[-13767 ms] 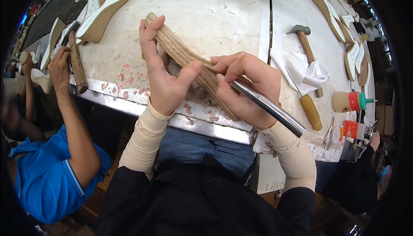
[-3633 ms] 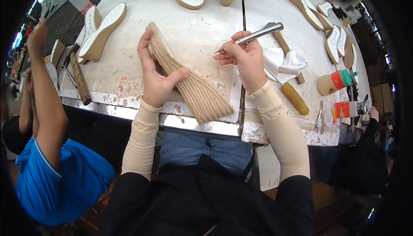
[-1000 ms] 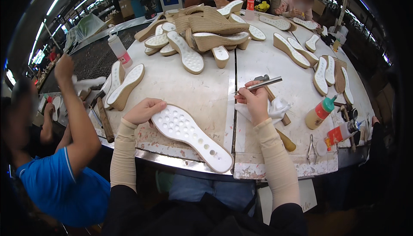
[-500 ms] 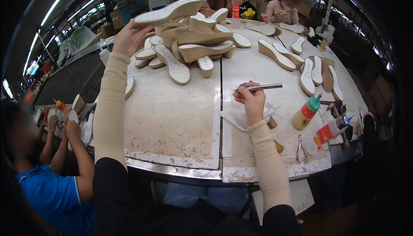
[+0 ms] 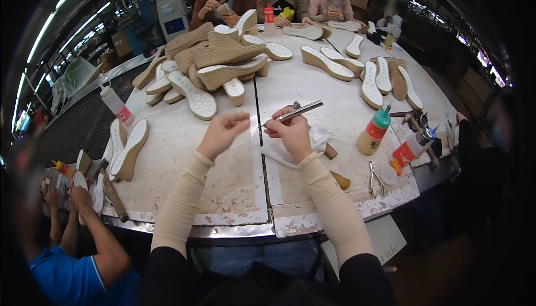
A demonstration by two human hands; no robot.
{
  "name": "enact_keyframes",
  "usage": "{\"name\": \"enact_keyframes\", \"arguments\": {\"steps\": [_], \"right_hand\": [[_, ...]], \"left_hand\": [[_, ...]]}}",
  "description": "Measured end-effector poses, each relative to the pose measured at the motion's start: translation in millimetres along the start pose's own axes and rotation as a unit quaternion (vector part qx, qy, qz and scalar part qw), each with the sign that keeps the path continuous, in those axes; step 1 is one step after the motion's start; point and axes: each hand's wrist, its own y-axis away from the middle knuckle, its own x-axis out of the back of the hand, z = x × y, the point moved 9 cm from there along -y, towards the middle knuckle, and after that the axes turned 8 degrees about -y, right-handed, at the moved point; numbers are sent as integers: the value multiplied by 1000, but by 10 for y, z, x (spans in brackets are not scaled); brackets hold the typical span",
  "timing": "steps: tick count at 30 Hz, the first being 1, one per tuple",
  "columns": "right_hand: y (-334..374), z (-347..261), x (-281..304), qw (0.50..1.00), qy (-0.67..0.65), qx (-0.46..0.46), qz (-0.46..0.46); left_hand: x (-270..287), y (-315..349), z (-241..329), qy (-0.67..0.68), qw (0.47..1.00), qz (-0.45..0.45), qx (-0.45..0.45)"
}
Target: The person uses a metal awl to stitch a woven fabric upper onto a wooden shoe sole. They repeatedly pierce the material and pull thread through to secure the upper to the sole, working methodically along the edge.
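Observation:
My right hand (image 5: 290,133) grips a slim metal pen-shaped tool (image 5: 300,111), its thin point toward my left hand. My left hand (image 5: 224,134) is up over the table just left of it, fingers pressed together; anything between them is too small to make out. Beyond both hands lies a heap of wedge shoe soles (image 5: 223,55), white on top with ribbed tan sides. One sole (image 5: 196,96) leans at its near edge. Under my right hand, a crumpled white cloth (image 5: 279,152) lies on the table.
Right: a green-capped bottle (image 5: 373,133), a red-labelled bottle (image 5: 412,148), pliers (image 5: 376,180) and several soles (image 5: 371,85). Left: two soles (image 5: 130,149), a hammer (image 5: 113,195), a white squeeze bottle (image 5: 117,106) and a co-worker in a blue shirt (image 5: 84,275). More people sit opposite.
My left hand has let go of the wedge sole it held above the heap and come down near my right hand. The right hand still holds the metal tool. The view has shifted.

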Motion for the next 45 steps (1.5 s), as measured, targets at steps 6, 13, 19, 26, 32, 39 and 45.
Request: {"name": "enact_keyframes", "arguments": {"steps": [6,13,19,26,32,39,45], "right_hand": [[97,141,-199,996,21,-44,-80],[24,-216,-156,998,35,-20,-49],[-496,-345,-148,943,299,11,-143],[-1249,-631,715,808,515,284,38],[-1728,-574,1631,703,667,185,166],[-2026,-475,2126,618,758,106,181],[-2153,-460,2185,607,770,73,181]], "left_hand": [[-367,271,-222,45,998,-46,-28],[-229,323,-213,104,994,7,-29],[-299,278,-513,53,998,17,35],[-257,206,-600,-19,997,69,8],[-245,196,-590,-9,996,86,24],[-223,194,-598,-31,995,90,37],[-219,175,-612,-23,994,97,32]]}}
